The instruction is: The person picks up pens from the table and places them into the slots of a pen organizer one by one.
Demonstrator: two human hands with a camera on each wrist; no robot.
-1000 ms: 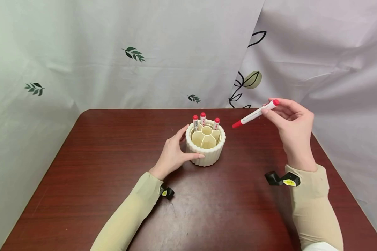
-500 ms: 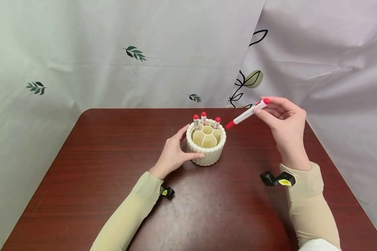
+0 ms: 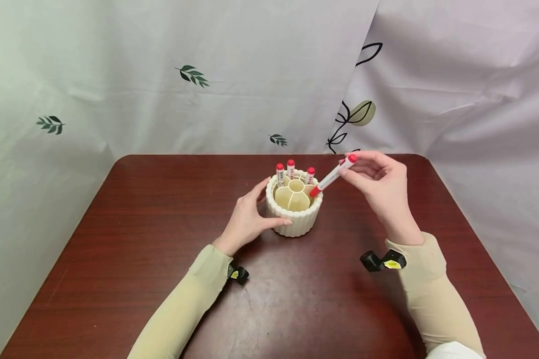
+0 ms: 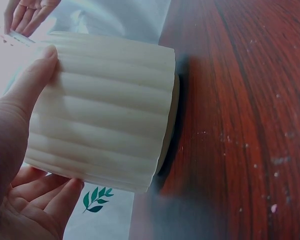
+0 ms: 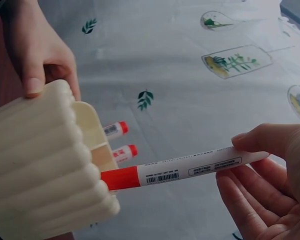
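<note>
A cream, ribbed pen holder point(image 3: 295, 224) with petal-like compartments stands on the table. My left hand point(image 3: 244, 219) grips its left side, thumb across the front and fingers behind, as the left wrist view also shows. Between thumb and fingertips, my right hand point(image 3: 382, 189) pinches a white marker point(image 3: 334, 176) with red ends, near its upper end. The marker tilts down to the left, and its red cap point(image 5: 121, 178) reaches over the holder's right rim into the opening. Several compartments are visible; three red-topped markers point(image 3: 280, 175) stand in those at the back and sides.
The dark red-brown table point(image 3: 161, 209) extends around the holder on all sides. Behind it hangs a pale curtain point(image 3: 233, 99) printed with leaves. Each wrist wears a black camera, such as the right one point(image 3: 383, 260).
My right hand has moved left and slightly down, bringing the marker's lower end from beside the holder to inside its rim. The left hand and holder have stayed almost still.
</note>
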